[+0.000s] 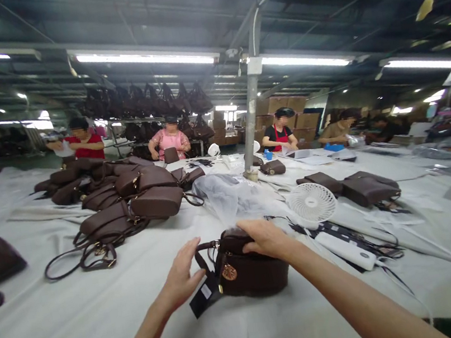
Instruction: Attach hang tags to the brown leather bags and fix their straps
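A dark brown handbag (253,272) stands on the white-covered table in front of me. It has a round gold-coloured emblem (229,272) on its front, and a black tag (202,295) hangs at its left end. My right hand (266,238) lies over the top of the bag and grips its upper edge; some fingertips are hidden. At the bag's left end, my left hand (183,275) is beside the strap (202,260), fingers stretched out and thumb apart, holding nothing.
A heap of brown handbags (126,186) lies to the left, near clear plastic wrapping (233,193). A white fan (312,204) and a white power strip (346,251) are on the right. A metal post (252,125) rises beyond; several co-workers (169,142) are across the table.
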A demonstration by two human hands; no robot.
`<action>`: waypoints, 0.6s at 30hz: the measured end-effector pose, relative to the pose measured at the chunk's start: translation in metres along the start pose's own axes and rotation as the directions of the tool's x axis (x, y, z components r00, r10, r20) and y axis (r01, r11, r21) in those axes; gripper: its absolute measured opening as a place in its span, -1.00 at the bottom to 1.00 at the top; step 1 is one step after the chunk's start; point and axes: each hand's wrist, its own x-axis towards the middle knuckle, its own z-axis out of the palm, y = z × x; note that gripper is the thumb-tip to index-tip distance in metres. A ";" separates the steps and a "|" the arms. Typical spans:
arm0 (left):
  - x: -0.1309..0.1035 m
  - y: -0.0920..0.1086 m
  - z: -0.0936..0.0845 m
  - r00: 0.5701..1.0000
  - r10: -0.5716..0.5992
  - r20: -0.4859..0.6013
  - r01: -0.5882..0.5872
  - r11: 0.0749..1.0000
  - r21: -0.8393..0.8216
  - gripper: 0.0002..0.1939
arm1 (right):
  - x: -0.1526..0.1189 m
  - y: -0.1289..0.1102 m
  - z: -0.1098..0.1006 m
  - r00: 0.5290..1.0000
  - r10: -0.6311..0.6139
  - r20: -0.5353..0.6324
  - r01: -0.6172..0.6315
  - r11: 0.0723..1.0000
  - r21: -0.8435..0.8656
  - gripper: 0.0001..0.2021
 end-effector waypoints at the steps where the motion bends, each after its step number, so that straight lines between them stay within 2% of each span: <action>1: 0.010 0.000 0.009 0.999 -0.008 0.032 0.008 1.000 0.000 -0.32 | -0.004 0.000 0.001 1.000 0.000 -0.018 0.000 1.000 0.007 -0.56; 4: 0.030 -0.005 0.026 0.990 -0.095 0.105 0.097 0.995 -0.014 -0.38 | -0.020 0.007 0.005 0.994 0.036 -0.101 -0.036 0.999 0.001 -0.30; 7: 0.037 -0.015 0.031 0.981 -0.160 0.112 0.159 0.987 0.011 -0.67 | -0.037 0.019 0.012 0.979 0.147 -0.139 -0.154 0.987 -0.044 -0.13; 10: 0.038 -0.022 0.031 0.972 -0.199 0.127 0.196 0.980 0.032 -0.92 | -0.045 0.027 0.017 0.971 0.213 -0.109 -0.220 0.973 -0.063 -0.29; 12: 0.040 -0.025 0.028 0.967 -0.230 0.113 0.227 0.973 0.040 -0.90 | -0.045 0.028 0.016 0.971 0.207 -0.116 -0.213 0.976 -0.050 -0.44; 15: 0.048 -0.026 0.015 0.959 -0.282 -0.018 0.283 0.958 0.047 -0.85 | -0.050 0.026 0.004 0.975 0.169 -0.145 -0.174 0.984 -0.024 -0.58; 18: 0.065 -0.023 -0.004 0.933 -0.319 -0.164 0.321 0.947 -0.017 -0.82 | -0.068 0.021 -0.012 0.961 0.093 -0.259 -0.083 0.995 0.050 -0.63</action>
